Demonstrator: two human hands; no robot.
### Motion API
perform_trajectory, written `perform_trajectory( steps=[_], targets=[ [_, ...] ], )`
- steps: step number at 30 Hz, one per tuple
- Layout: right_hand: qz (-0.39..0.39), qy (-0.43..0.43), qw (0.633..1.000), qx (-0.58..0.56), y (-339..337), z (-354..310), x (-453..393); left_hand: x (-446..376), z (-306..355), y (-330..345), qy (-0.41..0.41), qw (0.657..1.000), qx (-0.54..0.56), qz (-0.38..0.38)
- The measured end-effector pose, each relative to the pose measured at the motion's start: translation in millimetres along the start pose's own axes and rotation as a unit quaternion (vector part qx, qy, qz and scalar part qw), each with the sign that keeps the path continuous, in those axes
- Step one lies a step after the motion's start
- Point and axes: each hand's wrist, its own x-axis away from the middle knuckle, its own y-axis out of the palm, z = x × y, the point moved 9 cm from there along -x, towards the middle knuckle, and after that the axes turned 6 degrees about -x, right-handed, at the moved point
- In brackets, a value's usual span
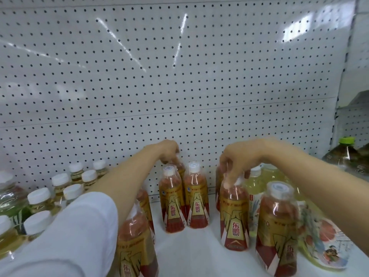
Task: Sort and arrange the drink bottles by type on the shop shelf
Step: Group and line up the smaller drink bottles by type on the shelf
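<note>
On the white shelf (191, 254), the left hand (169, 151) grips the top of a rear red-gold bottle (180, 169). The right hand (237, 162) pinches the cap of another red-gold bottle (234, 216). Pale yellow bottles (60, 186) stand at left.

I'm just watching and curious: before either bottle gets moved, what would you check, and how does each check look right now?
1. Right hand grips the cap of a red-and-gold bottle: ok.
2. Left hand has hold of the rear bottle: cannot tell, fingers hide its top.
3. Bare shelf ahead to set bottles down: ok.
4. Front pair of red-and-gold bottles upright: ok.
5. Types kept apart: not ok, pale yellow bottles touch red-and-gold ones on the right.
</note>
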Motion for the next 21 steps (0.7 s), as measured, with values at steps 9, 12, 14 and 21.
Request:
perform_trajectory(
  steps=[9,12,14,21],
  targets=[
    [0.082,-0.027,0.996,-0.024,4,6,10,74,-22,-94,0.008,0.988,0.081,0.133],
    [0.102,-0.052,0.993,-0.025,4,-7,11,121,-27,-143,0.005,0.97,0.111,0.217],
    [0.109,-0.062,0.992,-0.033,5,-16,11,150,-26,-168,0.001,0.961,0.108,0.256],
    [0.123,-0.092,0.987,-0.047,12,-45,10,213,-14,-193,0.038,0.957,0.131,0.254]
  ],
)
